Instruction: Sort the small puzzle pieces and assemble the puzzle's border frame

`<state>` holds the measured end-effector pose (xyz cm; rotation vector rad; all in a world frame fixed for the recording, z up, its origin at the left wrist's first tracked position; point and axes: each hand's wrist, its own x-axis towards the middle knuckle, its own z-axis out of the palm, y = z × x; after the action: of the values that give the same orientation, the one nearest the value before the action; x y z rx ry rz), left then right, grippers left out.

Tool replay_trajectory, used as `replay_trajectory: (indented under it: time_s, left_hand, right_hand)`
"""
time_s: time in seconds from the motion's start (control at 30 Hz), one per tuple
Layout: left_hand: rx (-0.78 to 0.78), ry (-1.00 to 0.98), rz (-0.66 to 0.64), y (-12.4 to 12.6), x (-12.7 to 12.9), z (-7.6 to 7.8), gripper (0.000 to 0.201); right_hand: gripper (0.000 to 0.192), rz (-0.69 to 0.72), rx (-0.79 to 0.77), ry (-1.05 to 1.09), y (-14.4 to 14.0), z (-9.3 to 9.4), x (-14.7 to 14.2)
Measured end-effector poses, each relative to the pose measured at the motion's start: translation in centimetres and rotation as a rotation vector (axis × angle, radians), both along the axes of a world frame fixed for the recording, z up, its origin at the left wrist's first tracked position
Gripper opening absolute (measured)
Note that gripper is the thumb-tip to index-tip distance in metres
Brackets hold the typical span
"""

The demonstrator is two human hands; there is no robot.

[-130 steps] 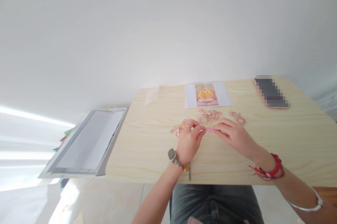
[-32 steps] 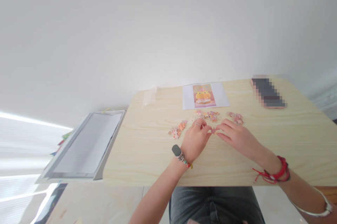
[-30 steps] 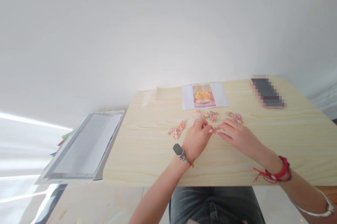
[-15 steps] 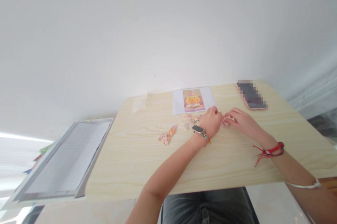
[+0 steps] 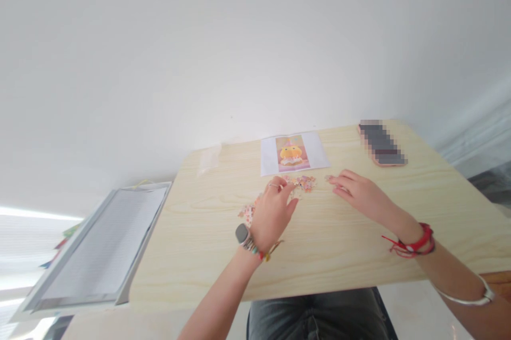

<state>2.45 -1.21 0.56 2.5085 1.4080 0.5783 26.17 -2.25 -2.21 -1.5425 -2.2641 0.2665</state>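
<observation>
Small pink and orange puzzle pieces lie in clusters on the light wooden table [image 5: 319,244]. My left hand [image 5: 273,212], with a ring and a wrist watch, rests with curved, parted fingers between the left cluster [image 5: 247,213] and the middle cluster [image 5: 305,183]; its fingertips touch the middle one. My right hand [image 5: 357,193], with red cords at the wrist, lies flat with spread fingers over the right cluster, a piece [image 5: 328,176] showing at its fingertips. I see nothing gripped in either hand.
A printed picture sheet [image 5: 293,152] with a yellow figure lies behind the pieces. A phone [image 5: 381,143] lies at the back right, a clear plastic bag [image 5: 209,158] at the back left. A grey folder with paper [image 5: 99,244] sits beyond the table's left edge.
Both hands earlier pinched a piece together in front of me, then reached to the right cluster. Now my left hand has drawn back left to the middle pieces, and my right hand lies flat.
</observation>
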Motion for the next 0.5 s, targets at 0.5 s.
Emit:
replay_trajectory:
  time_s: [0.5]
  left_hand:
    - [-0.037, 0.039, 0.069, -2.7, -3.2, -2.5, 0.020]
  right_hand:
    - [0.014, 0.088, -0.091, -0.061, 1.7, -2.6, -6.8]
